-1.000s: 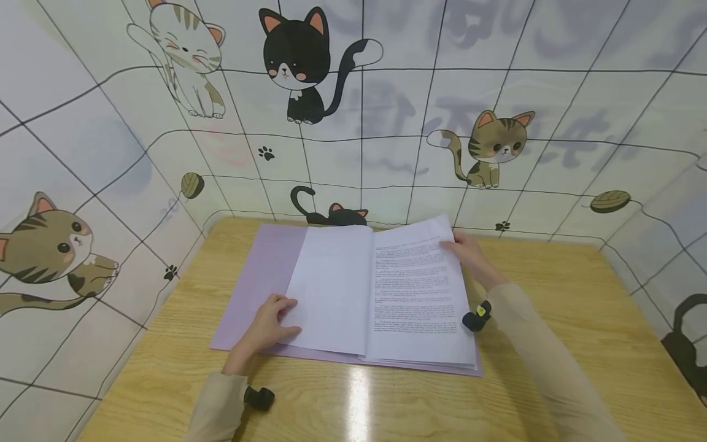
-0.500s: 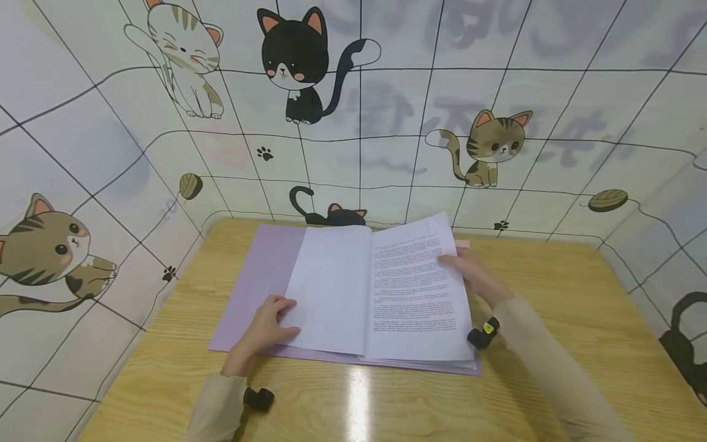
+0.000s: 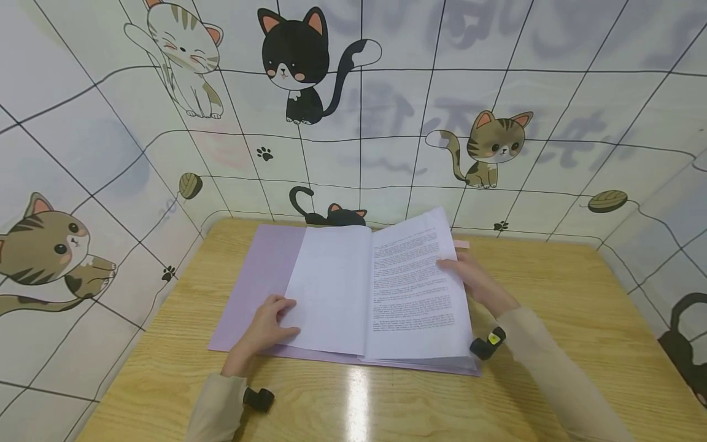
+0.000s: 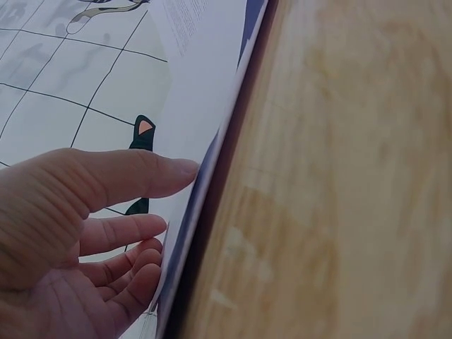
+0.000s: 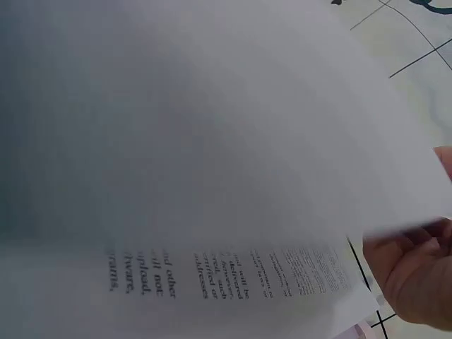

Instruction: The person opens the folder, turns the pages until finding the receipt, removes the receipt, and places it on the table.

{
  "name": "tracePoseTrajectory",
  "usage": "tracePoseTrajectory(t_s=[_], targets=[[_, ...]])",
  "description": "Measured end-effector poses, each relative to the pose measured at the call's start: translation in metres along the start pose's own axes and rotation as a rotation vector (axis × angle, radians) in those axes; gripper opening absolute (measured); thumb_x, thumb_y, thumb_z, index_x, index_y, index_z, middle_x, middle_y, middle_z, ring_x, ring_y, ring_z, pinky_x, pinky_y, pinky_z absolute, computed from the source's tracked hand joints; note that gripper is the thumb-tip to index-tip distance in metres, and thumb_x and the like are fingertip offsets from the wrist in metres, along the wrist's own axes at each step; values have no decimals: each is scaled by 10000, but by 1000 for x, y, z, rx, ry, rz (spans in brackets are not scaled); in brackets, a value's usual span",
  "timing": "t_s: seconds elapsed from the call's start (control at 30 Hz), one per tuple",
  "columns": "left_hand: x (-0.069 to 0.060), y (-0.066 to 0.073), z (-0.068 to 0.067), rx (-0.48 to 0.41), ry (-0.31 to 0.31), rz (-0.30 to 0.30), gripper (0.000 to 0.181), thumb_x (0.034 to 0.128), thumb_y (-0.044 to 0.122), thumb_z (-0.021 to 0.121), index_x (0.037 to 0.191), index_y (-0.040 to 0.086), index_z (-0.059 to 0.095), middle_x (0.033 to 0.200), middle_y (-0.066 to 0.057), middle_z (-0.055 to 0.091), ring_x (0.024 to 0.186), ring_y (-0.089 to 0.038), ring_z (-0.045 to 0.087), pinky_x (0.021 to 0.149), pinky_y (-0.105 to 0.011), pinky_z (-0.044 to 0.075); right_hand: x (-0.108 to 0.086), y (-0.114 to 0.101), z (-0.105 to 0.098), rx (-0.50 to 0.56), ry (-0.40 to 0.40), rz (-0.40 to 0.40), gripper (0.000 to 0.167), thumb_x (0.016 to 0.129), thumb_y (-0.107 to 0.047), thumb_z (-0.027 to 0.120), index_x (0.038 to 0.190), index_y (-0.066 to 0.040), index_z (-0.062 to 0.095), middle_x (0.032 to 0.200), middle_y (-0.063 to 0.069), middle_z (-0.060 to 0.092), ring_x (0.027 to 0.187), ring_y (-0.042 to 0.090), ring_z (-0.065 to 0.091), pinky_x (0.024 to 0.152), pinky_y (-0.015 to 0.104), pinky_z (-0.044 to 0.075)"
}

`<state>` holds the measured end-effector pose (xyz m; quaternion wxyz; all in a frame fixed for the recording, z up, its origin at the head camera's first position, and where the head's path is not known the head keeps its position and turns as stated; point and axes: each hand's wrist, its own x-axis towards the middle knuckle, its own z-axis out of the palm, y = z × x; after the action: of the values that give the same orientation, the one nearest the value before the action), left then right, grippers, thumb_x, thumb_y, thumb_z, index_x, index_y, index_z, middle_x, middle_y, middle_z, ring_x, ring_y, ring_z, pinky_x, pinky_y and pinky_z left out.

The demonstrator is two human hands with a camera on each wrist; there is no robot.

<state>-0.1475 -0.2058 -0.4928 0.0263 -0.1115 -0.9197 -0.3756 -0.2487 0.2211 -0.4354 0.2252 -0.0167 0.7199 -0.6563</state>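
A purple folder (image 3: 270,252) lies spread on the table with white sheets inside. My left hand (image 3: 269,325) rests at the left sheet (image 3: 331,288), which looks blank. In the left wrist view, its thumb and relaxed fingers touch the papers near the folder's lower edge. On the other side my right hand (image 3: 477,279) pinches the right edge of a printed page (image 3: 411,282), thumb on top and the other fingers behind it. That page is lifted and bowed. Its blank back (image 5: 212,127) fills much of the right wrist view, above another printed sheet (image 5: 233,282).
A pink tab (image 3: 462,244) sticks out beyond the page's right edge. Wood-grain table (image 3: 558,294) surrounds the folder. Behind it rises a wall covering (image 3: 386,153) printed with cartoon cats and grid lines.
My right hand has slid down along the page's right edge, toward me. The page's top corner has risen a little, and the pink tab has come into sight. My left hand stays put.
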Motion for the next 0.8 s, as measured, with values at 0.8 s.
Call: tracePoseTrajectory(t_s=[0.8], targets=[[-1,1,-1,2,-6,-7,517,639,26,814,1101,-89,612,980,-137,507,785,-181,437,671,-263,411,-14,-10,32,182,-40,-19,502,942,-129,519,1393,-16,328,996,5,658,880,198,663,753,358,542]])
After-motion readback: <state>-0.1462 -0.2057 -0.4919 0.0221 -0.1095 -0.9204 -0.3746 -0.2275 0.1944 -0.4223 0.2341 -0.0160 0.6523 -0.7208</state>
